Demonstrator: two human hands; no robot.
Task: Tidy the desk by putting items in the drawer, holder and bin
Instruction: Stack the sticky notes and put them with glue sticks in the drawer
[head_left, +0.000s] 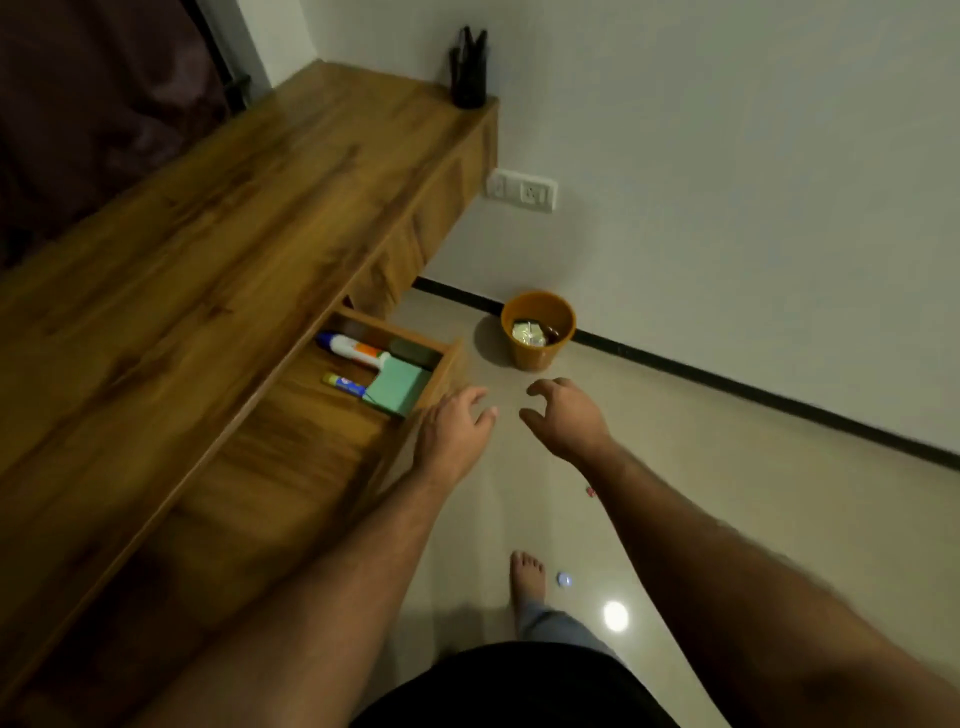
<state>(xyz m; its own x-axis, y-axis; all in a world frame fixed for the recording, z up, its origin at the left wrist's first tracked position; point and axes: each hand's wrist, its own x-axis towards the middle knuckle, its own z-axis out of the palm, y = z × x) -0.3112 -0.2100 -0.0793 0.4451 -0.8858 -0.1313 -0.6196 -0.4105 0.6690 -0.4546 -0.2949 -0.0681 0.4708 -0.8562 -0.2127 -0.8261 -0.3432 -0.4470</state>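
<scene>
Left hand (453, 434) and right hand (566, 418) hover empty, fingers loosely spread, beside the open drawer (441, 376) under the table (208, 234) edge

Both bare forearms reach forward, left hand (453, 431) flat with fingers extended, right hand (563, 415) loosely curled (holding nothing).

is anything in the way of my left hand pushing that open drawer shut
Nothing visible blocks it. Your left hand is right at the front panel of the open drawer, holding nothing. The green pad and the two tubes lie inside, below the rim as far as I can tell, so it should slide in.
</scene>
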